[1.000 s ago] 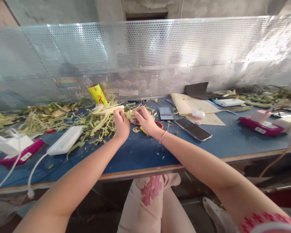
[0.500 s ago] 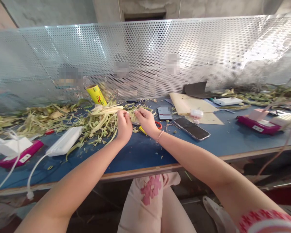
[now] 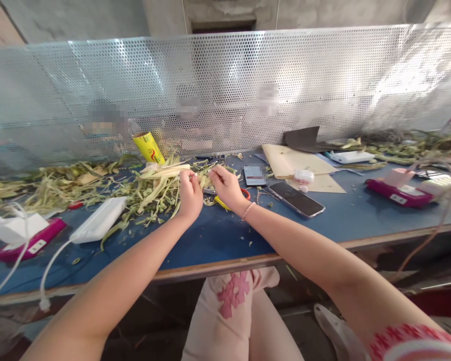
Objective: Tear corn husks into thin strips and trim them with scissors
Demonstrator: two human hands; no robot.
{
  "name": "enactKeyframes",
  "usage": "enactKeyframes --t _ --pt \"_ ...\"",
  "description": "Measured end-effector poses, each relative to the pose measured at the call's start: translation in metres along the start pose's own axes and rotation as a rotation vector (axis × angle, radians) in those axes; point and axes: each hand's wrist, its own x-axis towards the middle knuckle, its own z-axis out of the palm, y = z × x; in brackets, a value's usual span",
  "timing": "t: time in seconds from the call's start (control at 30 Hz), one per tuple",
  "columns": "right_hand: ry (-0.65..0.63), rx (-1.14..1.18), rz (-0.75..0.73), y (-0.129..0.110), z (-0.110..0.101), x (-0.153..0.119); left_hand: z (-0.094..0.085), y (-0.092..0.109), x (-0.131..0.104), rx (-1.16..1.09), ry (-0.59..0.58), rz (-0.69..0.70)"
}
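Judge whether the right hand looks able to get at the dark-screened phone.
Probably yes: the phone lies uncovered on the table, right of the right hand, with nothing tall between them.

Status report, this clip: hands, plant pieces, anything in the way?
Left hand, right hand close together, both curled; grip unclear. Pale green plant pieces heaped beside left hand. Yellow handle partly hidden by right hand.

Shiny metal screen, matt paper sheet — smooth, glossy phone — rough leafy pile.
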Motion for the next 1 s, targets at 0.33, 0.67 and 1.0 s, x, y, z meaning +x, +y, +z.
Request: enactKeyframes --t 0.33,0.67,1.0 --pt "-0.018 -0.109 -0.134 0.001 0.002 0.001 0.003 0.014 -0.005 -0.116 -0.017 -0.166" --pt "0.005 -0.02 -0.01 -0.003 0.002 0.001 0.004 0.006 -0.002 -0.121 0.001 -0.237" --pt "-0.055 0.158 0.051 -0.007 0.003 0.003 0.005 0.001 0.01 -0.245 0.096 -0.371"
